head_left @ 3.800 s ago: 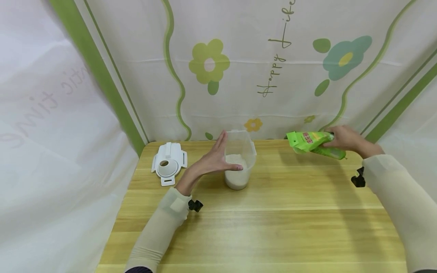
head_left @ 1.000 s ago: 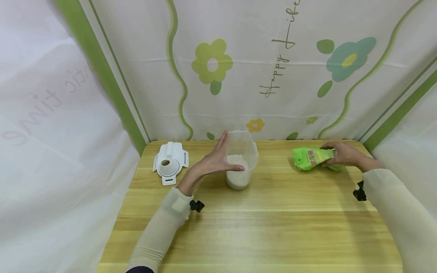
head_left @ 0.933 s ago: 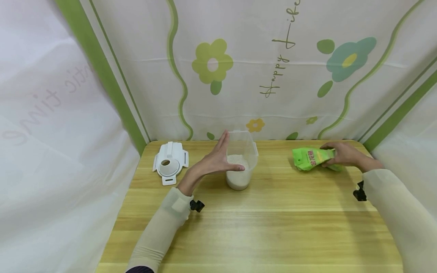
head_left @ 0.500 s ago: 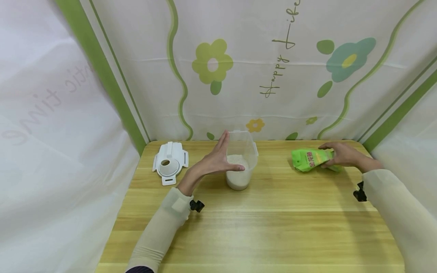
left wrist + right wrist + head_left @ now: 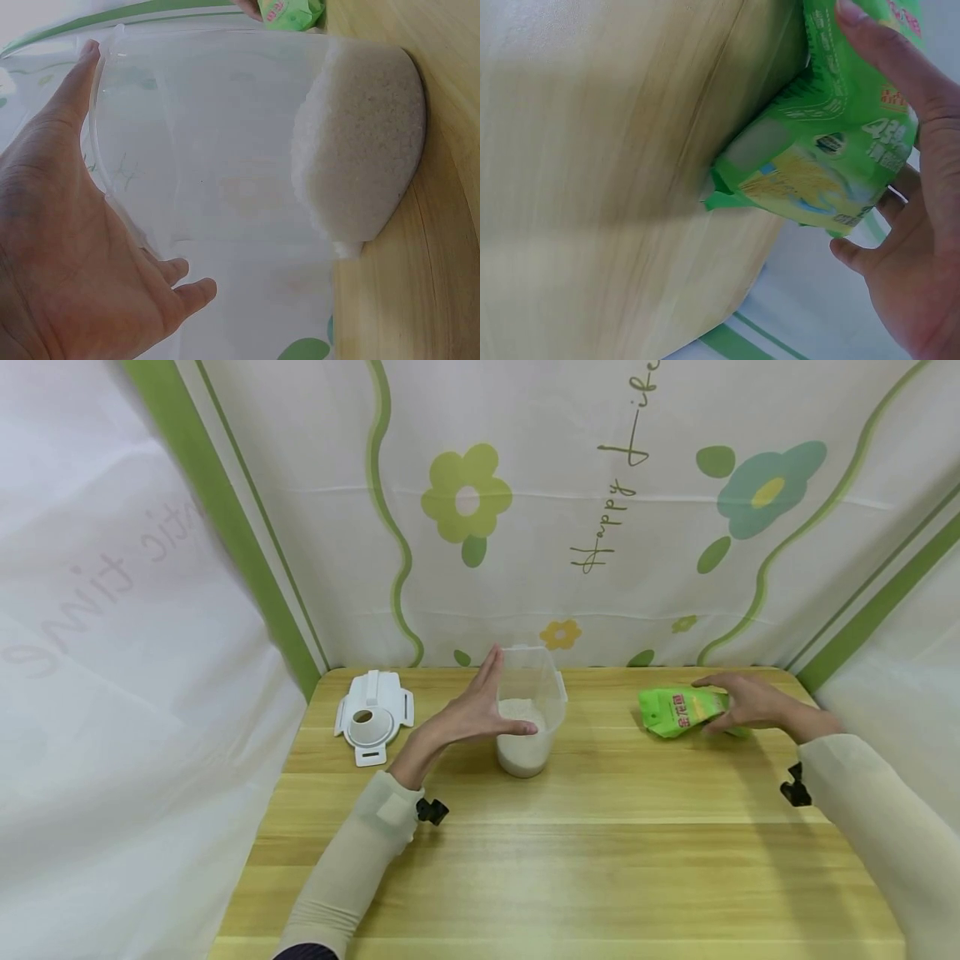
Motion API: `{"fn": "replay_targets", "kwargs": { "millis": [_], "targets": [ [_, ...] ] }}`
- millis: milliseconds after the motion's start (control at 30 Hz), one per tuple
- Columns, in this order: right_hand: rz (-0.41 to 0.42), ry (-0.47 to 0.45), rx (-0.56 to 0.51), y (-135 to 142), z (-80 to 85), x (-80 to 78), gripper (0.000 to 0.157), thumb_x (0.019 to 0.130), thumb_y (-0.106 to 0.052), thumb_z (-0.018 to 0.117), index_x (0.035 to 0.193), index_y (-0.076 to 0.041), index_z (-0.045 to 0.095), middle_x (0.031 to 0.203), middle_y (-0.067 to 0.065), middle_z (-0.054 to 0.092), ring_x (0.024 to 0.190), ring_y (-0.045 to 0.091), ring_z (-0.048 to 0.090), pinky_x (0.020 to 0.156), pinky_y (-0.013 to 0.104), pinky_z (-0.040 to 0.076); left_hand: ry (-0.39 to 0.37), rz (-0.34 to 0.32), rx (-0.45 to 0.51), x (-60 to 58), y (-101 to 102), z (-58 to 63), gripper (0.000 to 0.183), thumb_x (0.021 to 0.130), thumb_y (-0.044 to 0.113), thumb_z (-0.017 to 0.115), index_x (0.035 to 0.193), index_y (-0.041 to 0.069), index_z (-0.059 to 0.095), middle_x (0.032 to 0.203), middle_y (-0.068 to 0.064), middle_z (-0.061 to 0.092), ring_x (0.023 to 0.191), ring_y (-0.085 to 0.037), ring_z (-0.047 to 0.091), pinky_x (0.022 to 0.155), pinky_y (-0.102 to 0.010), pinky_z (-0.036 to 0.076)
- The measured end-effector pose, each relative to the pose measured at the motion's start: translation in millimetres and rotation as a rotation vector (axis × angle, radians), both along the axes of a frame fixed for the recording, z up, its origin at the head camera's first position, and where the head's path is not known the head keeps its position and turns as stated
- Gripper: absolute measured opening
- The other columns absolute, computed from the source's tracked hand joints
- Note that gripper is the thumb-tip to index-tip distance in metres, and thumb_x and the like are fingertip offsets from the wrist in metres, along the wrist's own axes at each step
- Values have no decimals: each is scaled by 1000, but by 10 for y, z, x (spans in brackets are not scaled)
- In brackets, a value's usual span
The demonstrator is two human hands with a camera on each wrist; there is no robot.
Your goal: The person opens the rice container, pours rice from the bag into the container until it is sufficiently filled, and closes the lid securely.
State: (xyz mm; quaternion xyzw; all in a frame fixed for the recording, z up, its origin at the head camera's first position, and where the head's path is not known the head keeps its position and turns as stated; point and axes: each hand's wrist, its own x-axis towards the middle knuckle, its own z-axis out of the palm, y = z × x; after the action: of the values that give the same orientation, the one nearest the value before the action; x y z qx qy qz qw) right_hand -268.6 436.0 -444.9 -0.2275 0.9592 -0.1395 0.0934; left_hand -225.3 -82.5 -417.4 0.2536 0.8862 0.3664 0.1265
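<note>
A clear plastic rice container (image 5: pixel 551 693) stands upright and uncovered, white rice (image 5: pixel 367 142) filling its lower part. My left hand (image 5: pixel 472 714) lies against its upper left side; the fingers run straight along the wall and the thumb stretches across the front. In the left wrist view the palm is right at the rim. On the right, a crumpled green rice bag (image 5: pixel 678 710) rests on the wooden table. My right hand (image 5: pixel 753 702) spans the bag's right end with thumb and fingers spread apart, the thumb overlapping the bag in the right wrist view.
A white plastic lid (image 5: pixel 375 702) with side clips and a round opening lies to the left of the container. Behind the wooden table (image 5: pixel 570 877) hangs a patterned white curtain (image 5: pixel 540 527), close to its back edge.
My right hand has lowered the green bag onto the table, then shifted slightly left over it as its fingers spread. The left hand and container keep their place.
</note>
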Motion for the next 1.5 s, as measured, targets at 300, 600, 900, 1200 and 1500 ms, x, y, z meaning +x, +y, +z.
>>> {"fn": "replay_targets", "kwargs": {
  "millis": [300, 600, 900, 1200, 1500],
  "targets": [
    [-17, 13, -22, -117, 90, -3, 106, 80, -50, 91, 157, 4, 43, 157, 36, 43, 139, 59, 43, 106, 77, 39, 8, -2, -9, 7, -1, -3, 140, 85, 60, 82, 165, 19, -25, 172, 6, -32, 164, -28, -6, 127, -58, 25],
    [-26, 51, -23, -249, 132, -31, 113, 81, -54, 90, 162, 3, 36, 158, 37, 40, 140, 60, 42, 108, 76, 38, 20, 2, -36, 25, -8, 11, 137, 86, 61, 80, 165, 19, -24, 172, 7, -30, 164, -26, -6, 126, -58, 28],
    [-2, 92, -51, -436, 166, -24, 110, 82, -53, 89, 162, 2, 36, 160, 34, 41, 141, 57, 44, 110, 73, 39, 42, 14, -68, 28, -30, 49, 138, 86, 66, 78, 166, 16, -22, 173, 3, -29, 164, -25, -8, 126, -57, 29],
    [49, 98, -81, -697, 186, -13, 110, 82, -49, 90, 161, 5, 36, 161, 34, 39, 129, 51, 58, 112, 71, 39, 42, 92, -43, 18, -165, 128, 133, 88, 65, 77, 168, 17, -17, 177, -2, -20, 164, -26, -5, 129, -53, 20],
    [84, 107, -87, -1028, 200, 36, 111, 83, -52, 89, 164, 0, 33, 163, 31, 39, 137, 51, 52, 115, 69, 37, 61, 178, -26, -41, -415, 175, 121, 93, 70, 68, 170, 19, -11, 178, 0, -14, 164, -25, -4, 129, -57, 19]
  ]
}}
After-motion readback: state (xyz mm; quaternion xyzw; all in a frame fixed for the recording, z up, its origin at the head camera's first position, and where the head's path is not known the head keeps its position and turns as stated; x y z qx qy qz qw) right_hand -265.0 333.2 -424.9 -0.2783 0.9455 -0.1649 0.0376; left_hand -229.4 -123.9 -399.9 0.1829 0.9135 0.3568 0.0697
